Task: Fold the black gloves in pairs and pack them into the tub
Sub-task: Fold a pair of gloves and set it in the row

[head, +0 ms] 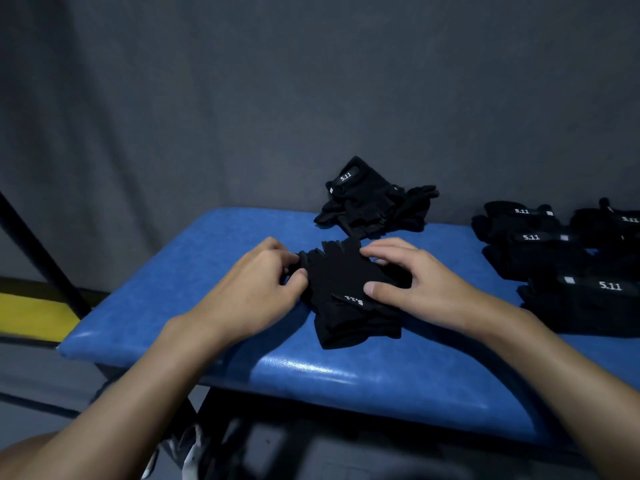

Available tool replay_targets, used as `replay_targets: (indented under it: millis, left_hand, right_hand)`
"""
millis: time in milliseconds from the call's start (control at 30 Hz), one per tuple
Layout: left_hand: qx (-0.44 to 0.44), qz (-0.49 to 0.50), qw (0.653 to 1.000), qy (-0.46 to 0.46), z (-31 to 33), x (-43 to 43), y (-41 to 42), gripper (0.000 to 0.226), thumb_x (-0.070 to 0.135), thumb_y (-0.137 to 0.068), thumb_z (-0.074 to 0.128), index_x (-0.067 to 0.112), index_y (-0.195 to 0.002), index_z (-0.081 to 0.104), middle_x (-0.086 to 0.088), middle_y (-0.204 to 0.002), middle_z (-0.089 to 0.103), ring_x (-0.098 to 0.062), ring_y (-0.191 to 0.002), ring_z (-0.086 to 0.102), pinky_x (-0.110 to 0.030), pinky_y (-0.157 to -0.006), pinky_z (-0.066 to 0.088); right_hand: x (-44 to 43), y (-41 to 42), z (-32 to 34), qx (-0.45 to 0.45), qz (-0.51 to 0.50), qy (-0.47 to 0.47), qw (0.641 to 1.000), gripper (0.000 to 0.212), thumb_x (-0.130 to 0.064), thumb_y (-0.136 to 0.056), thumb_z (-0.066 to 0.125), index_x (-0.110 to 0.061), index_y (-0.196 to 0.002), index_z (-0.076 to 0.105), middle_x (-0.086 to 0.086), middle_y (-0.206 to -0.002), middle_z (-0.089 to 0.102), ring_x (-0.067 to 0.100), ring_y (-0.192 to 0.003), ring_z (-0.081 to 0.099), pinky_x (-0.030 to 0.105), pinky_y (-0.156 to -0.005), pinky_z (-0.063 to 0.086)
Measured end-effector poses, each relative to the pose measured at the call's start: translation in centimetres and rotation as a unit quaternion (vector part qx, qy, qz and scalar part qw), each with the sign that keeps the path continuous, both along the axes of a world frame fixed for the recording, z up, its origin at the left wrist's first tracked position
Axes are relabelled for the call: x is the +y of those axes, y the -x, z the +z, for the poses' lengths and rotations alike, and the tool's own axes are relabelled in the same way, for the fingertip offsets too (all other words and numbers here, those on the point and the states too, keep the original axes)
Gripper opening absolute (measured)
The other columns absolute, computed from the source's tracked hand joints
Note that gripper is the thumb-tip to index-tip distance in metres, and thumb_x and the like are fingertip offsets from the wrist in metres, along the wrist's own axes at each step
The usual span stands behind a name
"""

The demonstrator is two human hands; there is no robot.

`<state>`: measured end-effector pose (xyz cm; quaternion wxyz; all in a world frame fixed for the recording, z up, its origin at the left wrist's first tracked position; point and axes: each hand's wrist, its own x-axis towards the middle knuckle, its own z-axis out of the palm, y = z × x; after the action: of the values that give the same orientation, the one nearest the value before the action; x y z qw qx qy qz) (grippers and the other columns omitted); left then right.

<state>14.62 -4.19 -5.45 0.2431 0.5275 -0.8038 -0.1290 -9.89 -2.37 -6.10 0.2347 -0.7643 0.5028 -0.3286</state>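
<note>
1. Lying mid-bench (207,258): black gloves (346,296), stacked, cuffs toward 6 o'clock, finger ends toward 12.
2. Pinching their 9 o'clock edge: left hand (252,289), grip curled narrow on the cloth.
3. Pressing down from 3 o'clock: right hand (419,282), grip wide, fingers spread, thumb by the white logo.
4. Heaped at 12 o'clock: a loose pile (367,209) of more.
5. Laid out at 3 o'clock, well apart: folded pairs (554,261).

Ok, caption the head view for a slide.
Left hand pinches and right hand presses black gloves on a blue bench; other gloves lie behind.
</note>
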Motion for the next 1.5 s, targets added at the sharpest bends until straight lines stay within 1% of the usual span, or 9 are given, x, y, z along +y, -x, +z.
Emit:
replay_targets:
  millis: [133,333,467,533,667,800,1133,1300,1500]
  left_hand:
    - [0.039,-0.008,0.998,0.041,0.1,0.7,0.5,0.038,0.048,-0.096,0.047,0.026,-0.124,0.061,0.012,-0.114,0.048,-0.008,-0.106,0.051,-0.026,-0.093,0.041]
    - [0.025,-0.105,0.994,0.033,0.1,1.6,1.7,0.064,0.066,-0.086,0.035,0.029,-0.134,0.057,0.019,-0.136,0.049,-0.002,-0.127,0.047,-0.039,-0.108,0.04]
    - [-0.112,-0.108,0.988,-0.025,-0.5,1.7,1.7,0.087,0.078,-0.074,0.02,0.036,-0.147,0.042,0.015,-0.157,0.031,-0.002,-0.145,0.023,-0.039,-0.119,0.022]
    - [-0.139,-0.108,0.984,-0.04,-0.5,1.7,1.6,0.092,0.08,-0.071,0.017,0.037,-0.15,0.036,0.015,-0.161,0.024,-0.002,-0.148,0.014,-0.039,-0.121,0.017]
    - [-0.16,-0.111,0.979,-0.058,-0.4,1.8,1.4,0.094,0.08,-0.07,0.014,0.038,-0.153,0.028,0.014,-0.164,0.015,-0.003,-0.151,0.004,-0.036,-0.123,0.01]
    - [-0.163,-0.118,0.977,-0.066,-0.3,1.8,1.3,0.092,0.08,-0.071,0.018,0.039,-0.154,0.025,0.015,-0.165,0.012,0.0,-0.15,-0.002,-0.032,-0.122,0.006]
    - [-0.186,-0.124,0.97,-0.096,-0.2,1.6,1.0,0.101,0.082,-0.063,0.02,0.042,-0.155,0.015,0.019,-0.165,0.001,0.005,-0.148,-0.012,-0.028,-0.12,-0.002]
    - [-0.19,-0.129,0.968,-0.103,-0.1,1.5,0.9,0.101,0.082,-0.063,0.019,0.043,-0.156,0.012,0.02,-0.164,-0.001,0.005,-0.147,-0.014,-0.03,-0.122,-0.002]
    - [-0.152,-0.136,0.978,-0.033,0.0,2.0,0.9,0.094,0.077,-0.07,0.022,0.037,-0.154,0.026,0.016,-0.164,0.015,0.0,-0.15,0.0,-0.03,-0.122,0.008]
  right_hand:
    - [0.3,0.5,0.4,-0.02,-0.009,0.025,0.999,0.033,-0.021,-0.088,0.07,-0.023,-0.12,0.065,-0.018,-0.126,0.052,-0.015,-0.116,0.045,-0.001,-0.092,0.029]
    - [0.3,1.8,0.3,0.006,-0.014,-0.006,1.0,0.025,-0.032,-0.086,0.07,-0.03,-0.11,0.067,-0.013,-0.122,0.056,-0.009,-0.111,0.052,0.01,-0.089,0.034]
    - [0.3,2.6,-0.5,0.13,-0.004,-0.056,0.99,0.066,-0.084,-0.067,0.052,-0.053,-0.126,0.052,-0.025,-0.137,0.043,-0.001,-0.13,0.037,0.033,-0.115,0.028]
    - [0.3,2.7,-0.7,0.148,-0.001,-0.06,0.987,0.075,-0.091,-0.061,0.046,-0.057,-0.128,0.046,-0.028,-0.137,0.041,0.002,-0.134,0.034,0.039,-0.116,0.026]
    - [0.4,2.7,-0.2,0.029,-0.004,-0.047,0.998,0.057,-0.072,-0.063,0.066,-0.044,-0.112,0.058,-0.02,-0.123,0.053,-0.004,-0.119,0.049,0.016,-0.106,0.036]
    - [0.6,2.7,0.0,0.037,-0.01,-0.044,0.998,0.048,-0.066,-0.06,0.067,-0.035,-0.096,0.066,-0.014,-0.117,0.056,-0.007,-0.11,0.052,-0.001,-0.088,0.031]
    - [0.7,3.1,0.0,0.132,-0.006,-0.091,0.987,0.068,-0.079,-0.061,0.058,-0.04,-0.117,0.061,-0.022,-0.13,0.044,0.001,-0.129,0.04,0.027,-0.111,0.03]
    - [1.1,2.8,0.5,0.147,-0.011,-0.074,0.986,0.074,-0.078,-0.059,0.057,-0.038,-0.121,0.06,-0.022,-0.134,0.039,0.0,-0.131,0.034,0.027,-0.111,0.03]
    - [2.0,1.9,1.9,0.083,0.024,0.03,0.996,0.041,-0.053,-0.07,0.075,-0.041,-0.109,0.067,-0.026,-0.121,0.056,-0.002,-0.123,0.043,0.008,-0.097,0.031]
